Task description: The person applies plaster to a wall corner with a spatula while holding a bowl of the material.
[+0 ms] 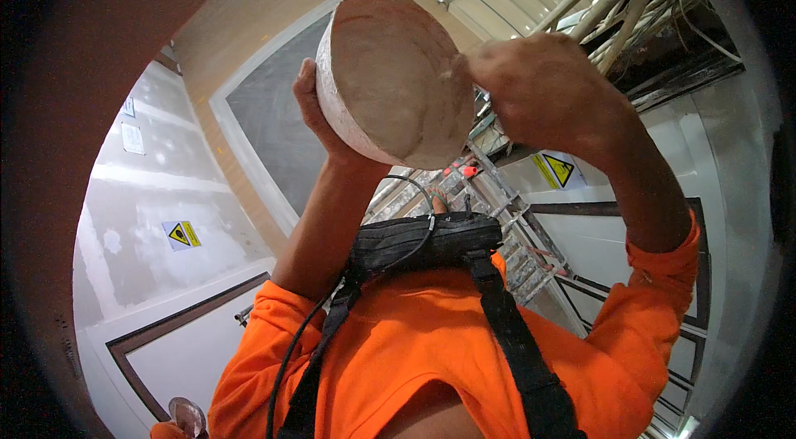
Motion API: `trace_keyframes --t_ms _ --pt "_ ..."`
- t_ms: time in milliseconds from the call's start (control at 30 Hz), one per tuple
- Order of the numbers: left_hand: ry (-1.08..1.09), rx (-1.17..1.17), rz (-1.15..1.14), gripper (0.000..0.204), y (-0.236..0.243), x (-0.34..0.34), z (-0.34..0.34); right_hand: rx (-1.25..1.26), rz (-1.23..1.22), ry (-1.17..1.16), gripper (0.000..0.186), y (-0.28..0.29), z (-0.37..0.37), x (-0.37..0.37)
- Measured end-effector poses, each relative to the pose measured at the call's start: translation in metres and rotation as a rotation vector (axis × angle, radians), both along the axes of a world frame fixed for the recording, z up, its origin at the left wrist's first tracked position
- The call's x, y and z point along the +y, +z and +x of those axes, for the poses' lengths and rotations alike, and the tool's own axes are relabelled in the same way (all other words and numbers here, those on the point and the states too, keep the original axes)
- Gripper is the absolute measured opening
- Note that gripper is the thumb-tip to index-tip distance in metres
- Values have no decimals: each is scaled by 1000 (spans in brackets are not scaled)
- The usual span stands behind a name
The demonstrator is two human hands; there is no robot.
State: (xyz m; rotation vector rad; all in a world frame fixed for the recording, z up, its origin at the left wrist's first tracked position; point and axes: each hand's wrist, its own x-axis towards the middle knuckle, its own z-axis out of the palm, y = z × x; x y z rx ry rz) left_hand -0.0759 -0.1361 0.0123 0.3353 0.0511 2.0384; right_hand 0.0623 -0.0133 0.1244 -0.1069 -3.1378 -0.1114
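My left hand is closed around the side and underside of a round white bowl, tilted so its inside shows. Smooth grey-brown plaster-like paste fills it, with ridges and streaks on the surface. At the bowl's right rim is my right hand, its fingers curled and somewhat blurred. A small smeared bit shows between its fingertips and the paste; whatever the hand grips there is hidden. Both forearms are raised in front of my chest.
A paint-spattered metal scaffold or ladder stands below me. Loose cables and pipes hang at upper right. Patched wall panels carry yellow warning signs. At lower left, a small round object shows beside orange fabric.
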Motion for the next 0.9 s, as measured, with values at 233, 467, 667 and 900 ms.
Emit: trace_keyframes --t_ms 233,467,667,900 --pt "26 -26 -149 78 -3 3 14 -200 -672 294 18 15 -24 1" --pt "-77 -41 63 75 -18 8 12 293 -576 -188 33 6 -24 11" --pt "-35 -64 -61 71 -2 15 24 359 -545 -102 30 -10 -37 -14" --pt "-35 98 -88 76 -19 19 19 -133 -1149 88 29 -23 -42 18"
